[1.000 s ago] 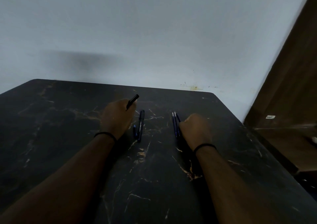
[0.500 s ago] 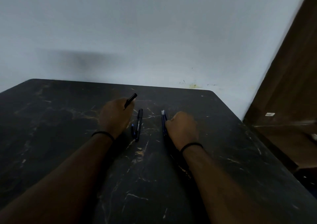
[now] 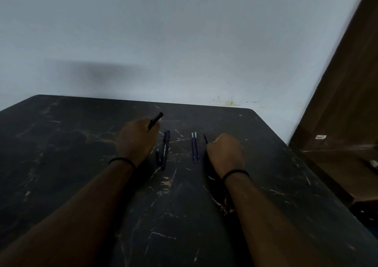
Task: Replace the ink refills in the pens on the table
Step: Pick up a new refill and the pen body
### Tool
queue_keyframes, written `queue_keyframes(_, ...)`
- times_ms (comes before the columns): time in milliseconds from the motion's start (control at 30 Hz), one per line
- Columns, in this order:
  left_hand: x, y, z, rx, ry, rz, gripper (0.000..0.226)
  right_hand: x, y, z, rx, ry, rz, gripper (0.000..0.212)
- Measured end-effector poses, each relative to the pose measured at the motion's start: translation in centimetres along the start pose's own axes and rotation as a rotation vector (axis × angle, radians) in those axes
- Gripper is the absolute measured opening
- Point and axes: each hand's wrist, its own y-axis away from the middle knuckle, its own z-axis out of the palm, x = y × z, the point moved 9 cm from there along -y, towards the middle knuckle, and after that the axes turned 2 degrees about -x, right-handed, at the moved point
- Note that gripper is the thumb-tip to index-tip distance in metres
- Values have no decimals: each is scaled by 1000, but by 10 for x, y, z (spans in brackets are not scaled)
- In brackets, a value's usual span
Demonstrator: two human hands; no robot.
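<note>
The left hand [image 3: 137,142] is closed around a black pen [image 3: 155,120]. Right of it on the table [image 3: 61,154] lie another pen [image 3: 165,149] and two refills [image 3: 195,147]. The right hand [image 3: 226,154] pinches a third refill [image 3: 205,138].

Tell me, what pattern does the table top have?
The table is black with thin golden-tan marble veins, seen in the head view.

White lettering runs along the barrel of the black pen [image 3: 165,149] lying on the worktop [image 3: 61,144], too small and blurred to read. No other text is legible.
</note>
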Motion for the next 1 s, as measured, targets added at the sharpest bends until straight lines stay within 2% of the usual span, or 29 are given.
queue_keyframes(333, -1, -2, 2, -32, -1, -3, 51, 5, -2, -3, 17, -39, 9, 29)
queue_keyframes(533, 0, -1, 1, -28, -10, -12, 53, -1, 2, -18, 126, -76, -43, 39)
queue_keyframes(800, 3, 0, 1, -41, 3, -8, 54, -38, 17, 1, 35, 156, -154, 31)
queue_keyframes(1000, 5, 1, 0, -61, 5, -12, 52, -47, 25, 8, 27, 180, -149, 24)
